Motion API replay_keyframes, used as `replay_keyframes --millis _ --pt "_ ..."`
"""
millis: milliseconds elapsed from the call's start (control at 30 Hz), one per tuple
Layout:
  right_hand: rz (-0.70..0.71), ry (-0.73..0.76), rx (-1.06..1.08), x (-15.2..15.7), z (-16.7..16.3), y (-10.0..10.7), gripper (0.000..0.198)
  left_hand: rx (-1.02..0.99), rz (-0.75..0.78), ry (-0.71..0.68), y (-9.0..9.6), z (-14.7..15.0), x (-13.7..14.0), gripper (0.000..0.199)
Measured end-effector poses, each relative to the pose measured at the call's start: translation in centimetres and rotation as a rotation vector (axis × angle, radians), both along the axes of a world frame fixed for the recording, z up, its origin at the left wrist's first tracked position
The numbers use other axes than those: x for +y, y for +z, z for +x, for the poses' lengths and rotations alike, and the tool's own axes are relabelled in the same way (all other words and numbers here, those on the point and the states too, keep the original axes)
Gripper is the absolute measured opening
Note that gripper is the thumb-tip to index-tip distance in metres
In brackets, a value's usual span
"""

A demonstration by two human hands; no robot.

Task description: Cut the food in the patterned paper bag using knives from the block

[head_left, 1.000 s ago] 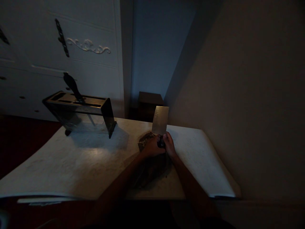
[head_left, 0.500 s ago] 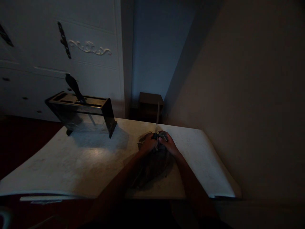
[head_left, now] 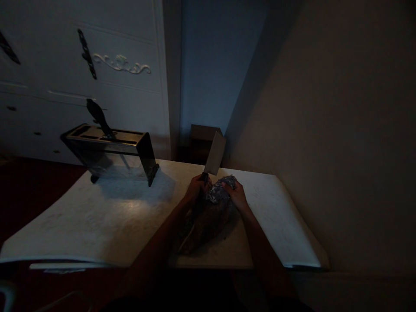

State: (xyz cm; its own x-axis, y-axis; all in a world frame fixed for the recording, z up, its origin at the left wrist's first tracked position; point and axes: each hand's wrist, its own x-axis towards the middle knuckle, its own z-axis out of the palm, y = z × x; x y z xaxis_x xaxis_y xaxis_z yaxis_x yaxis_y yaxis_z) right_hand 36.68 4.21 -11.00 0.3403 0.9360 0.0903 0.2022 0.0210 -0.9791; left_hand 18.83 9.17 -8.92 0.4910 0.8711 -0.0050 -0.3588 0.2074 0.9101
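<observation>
My left hand (head_left: 195, 190) is closed around the dark handle of a cleaver (head_left: 216, 154), whose broad blade points up and away, tilted to the right. Between my forearms on the table lies a dark brown, crumpled bundle (head_left: 209, 223); its kind is hard to make out in the dim light. At its far end is a grey, wrinkled, shiny part that looks like thin plastic or cloth (head_left: 224, 185). My right hand (head_left: 238, 196) pinches this grey part at its right side, thumb on top. Some fingers of both hands are hidden.
A metal and clear-sided knife block (head_left: 107, 145) with one black-handled knife (head_left: 97, 116) in it stands at the table's back left. The pale table (head_left: 136, 225) has a wall (head_left: 325, 130) to its right. Behind are a white cabinet (head_left: 130, 99) and a small brown box (head_left: 198, 131).
The cleaver has turned from edge-on to showing its broad side. My left hand has shifted slightly left, my right hand slightly right, and more of the grey wrinkled part shows between them.
</observation>
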Motion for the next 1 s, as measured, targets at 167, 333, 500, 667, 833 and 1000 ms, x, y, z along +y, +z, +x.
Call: replay_keyframes --millis 167,333,500,667,833,1000 --pt "0.028 -0.106 0.013 0.2 -0.2 -0.4 0.044 0.005 -0.021 0.015 0.4 -0.4 0.0 0.028" --pt "0.059 -0.25 -0.002 0.2 0.2 -0.6 0.042 0.051 0.032 0.057 1.0 -0.7 -0.2 0.02" --pt "0.079 -0.295 -0.08 0.2 0.1 -0.8 0.051 0.245 0.102 0.144 1.7 -0.9 -0.7 0.023" --pt "0.038 -0.232 -0.172 0.5 -0.3 -1.7 0.055 0.477 0.332 0.192 2.3 -1.7 -1.4 0.026" --pt "0.052 -0.187 -0.198 0.4 -0.4 -2.0 0.057 0.647 0.514 0.245 3.0 -2.7 -2.2 0.02" --pt "0.017 -0.162 -0.266 0.2 -0.2 -2.2 0.056 0.677 0.474 0.236 3.9 -4.5 -4.0 0.032"
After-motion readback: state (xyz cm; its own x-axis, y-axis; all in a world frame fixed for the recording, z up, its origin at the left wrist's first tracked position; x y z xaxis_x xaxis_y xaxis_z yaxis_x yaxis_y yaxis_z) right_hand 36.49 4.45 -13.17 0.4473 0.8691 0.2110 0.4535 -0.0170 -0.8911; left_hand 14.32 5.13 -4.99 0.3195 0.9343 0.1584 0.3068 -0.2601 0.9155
